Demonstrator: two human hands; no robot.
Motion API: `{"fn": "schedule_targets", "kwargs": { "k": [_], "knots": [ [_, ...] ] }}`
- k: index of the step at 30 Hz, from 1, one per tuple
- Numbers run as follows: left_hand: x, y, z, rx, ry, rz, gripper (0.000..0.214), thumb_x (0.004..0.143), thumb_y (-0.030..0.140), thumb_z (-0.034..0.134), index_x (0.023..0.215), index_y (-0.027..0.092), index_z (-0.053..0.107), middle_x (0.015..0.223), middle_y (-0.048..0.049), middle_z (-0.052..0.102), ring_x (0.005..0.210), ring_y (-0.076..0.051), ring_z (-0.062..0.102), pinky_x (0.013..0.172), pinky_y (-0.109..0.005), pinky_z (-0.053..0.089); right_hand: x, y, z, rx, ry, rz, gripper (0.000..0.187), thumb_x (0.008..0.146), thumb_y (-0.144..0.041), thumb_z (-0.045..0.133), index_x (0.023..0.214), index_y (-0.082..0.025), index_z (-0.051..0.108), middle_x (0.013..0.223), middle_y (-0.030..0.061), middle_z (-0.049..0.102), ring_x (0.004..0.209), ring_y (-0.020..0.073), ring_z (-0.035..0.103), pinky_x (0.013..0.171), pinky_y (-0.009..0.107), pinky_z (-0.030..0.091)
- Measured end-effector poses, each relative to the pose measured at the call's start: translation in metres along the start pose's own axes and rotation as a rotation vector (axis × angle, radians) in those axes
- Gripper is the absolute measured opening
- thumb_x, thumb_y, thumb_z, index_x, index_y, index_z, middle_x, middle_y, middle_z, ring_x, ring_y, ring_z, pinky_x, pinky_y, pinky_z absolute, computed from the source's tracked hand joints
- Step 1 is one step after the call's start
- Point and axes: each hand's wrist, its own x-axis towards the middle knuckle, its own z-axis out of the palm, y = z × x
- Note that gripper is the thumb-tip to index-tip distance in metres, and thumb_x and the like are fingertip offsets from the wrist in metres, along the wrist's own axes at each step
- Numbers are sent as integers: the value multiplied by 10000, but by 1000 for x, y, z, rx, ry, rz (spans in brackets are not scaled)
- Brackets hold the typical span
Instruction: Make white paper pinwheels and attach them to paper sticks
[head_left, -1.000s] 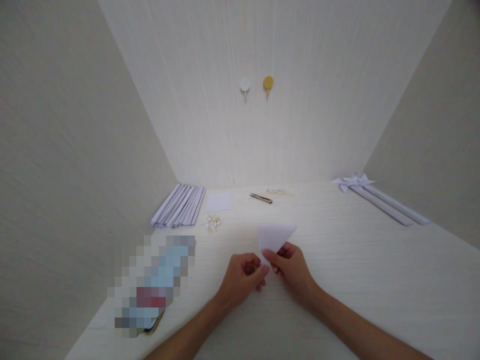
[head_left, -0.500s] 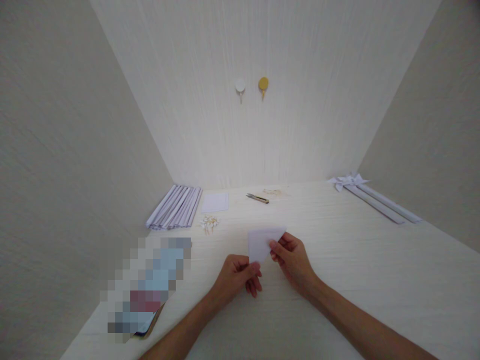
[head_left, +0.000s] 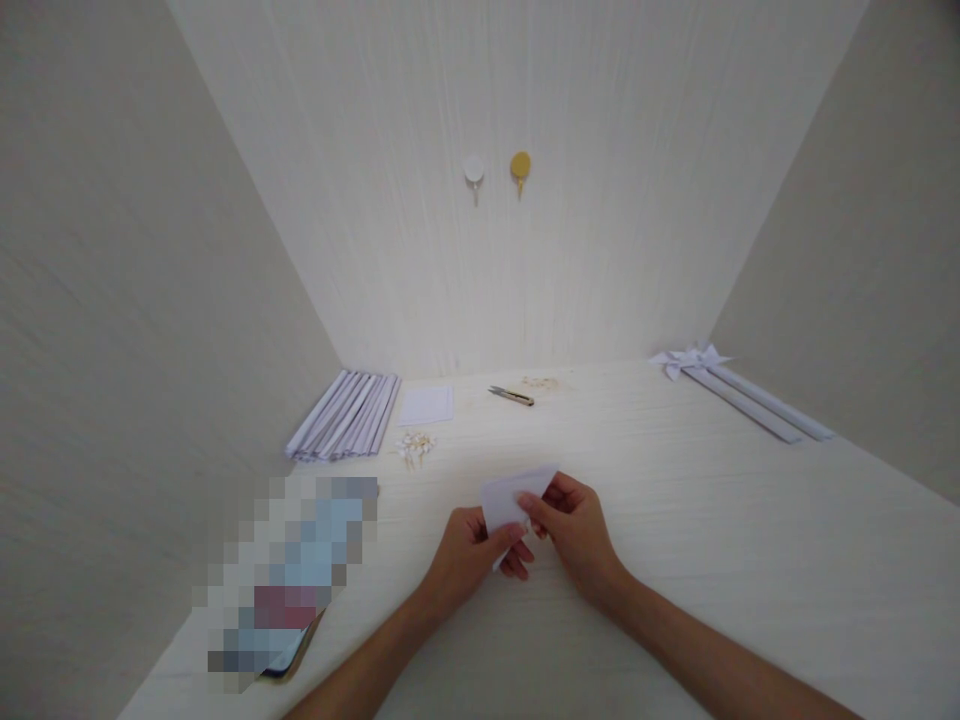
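Both my hands hold a small piece of folded white paper (head_left: 504,500) just over the table, near the middle of the view. My left hand (head_left: 472,555) pinches its lower left part, thumb on top and fingers curled beneath. From the right, my right hand (head_left: 574,530) grips the paper with the thumb pressed on its face. The right fingers are partly hidden behind the sheet. My two hands are close together, and the paper's lower edge is partly covered by the left thumb.
Rolled white paper strips (head_left: 346,415) lie at the back left, beside flat white sheets (head_left: 426,405). Small white-tipped pieces (head_left: 415,447) lie in front. Thread snips (head_left: 511,396) rest at the back. Folded paper stars (head_left: 688,361) and two long strips (head_left: 750,405) lie right. A pixelated phone (head_left: 300,580) is front left.
The paper has tilted and shifted slightly left. My right hand has moved left, with its thumb farther over the paper, bringing my hands closer together.
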Motion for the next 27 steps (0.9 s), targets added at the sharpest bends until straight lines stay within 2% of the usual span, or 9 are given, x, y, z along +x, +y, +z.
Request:
{"fn": "schedule_targets", "kwargs": {
  "k": [4,10,14,20,27],
  "knots": [
    [0,-2,0,8,35,-24,286,619,380,586,575,97,596,513,-50,626,397,-105,537,429,-205,413,3,-1,-2,80,-18,4,186,581,-307,659,592,-147,565,427,-51,489,384,56,406,388,184,315],
    [0,-2,-1,24,51,-28,288,615,380,586,558,98,603,524,-56,632,400,-106,538,432,-207,415,6,-4,-5,227,-21,21,225,580,-334,660,706,-151,623,444,-44,497,407,52,397,404,177,304],
    [-1,0,0,57,53,2,263,630,348,579,567,95,609,515,-52,626,409,-109,542,440,-215,423,7,-3,-6,218,16,19,185,586,-306,662,670,-143,635,419,-46,481,398,46,381,389,173,281],
    [0,3,8,57,155,28,186,599,261,616,674,91,612,592,-41,645,462,-125,577,460,-217,446,7,1,-4,197,96,7,168,587,-283,667,673,-141,643,410,-48,484,388,48,383,377,176,281],
    [1,1,11,68,202,42,211,650,296,572,636,89,610,600,-61,655,469,-134,584,480,-233,470,6,0,-3,182,118,11,145,576,-268,678,601,-139,618,400,-52,479,380,42,380,370,170,276]
  ]
}}
